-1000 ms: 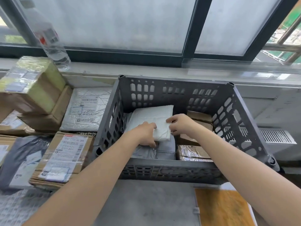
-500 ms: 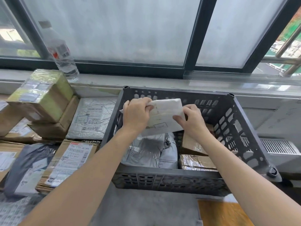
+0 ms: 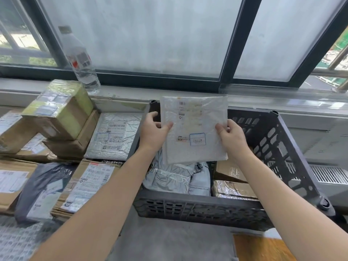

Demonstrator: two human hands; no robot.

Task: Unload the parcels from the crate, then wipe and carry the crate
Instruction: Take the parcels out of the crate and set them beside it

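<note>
Left hand (image 3: pixel 152 132), right hand (image 3: pixel 233 137) pinch one mailer (image 3: pixel 194 129), crate (image 3: pixel 273 147) (perhaps four parcels (image 3: pixel 169 178))

One view only, worn on the person's head. It looks forward and down across the counter (image 3: pixel 169 242) toward the window (image 3: pixel 150 34), close enough that both forearms enter from the bottom edge and the grey crate (image 3: pixel 273 147) fills mid-frame.

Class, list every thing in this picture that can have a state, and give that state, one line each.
crate: partly loaded, not yet empty
white padded mailer: held upright over the crate, label facing the camera
left hand: pinches the mailer's left edge
right hand: pinches its right edge
grey poly bag: lying inside the crate
water bottle: standing on the window sill
</note>
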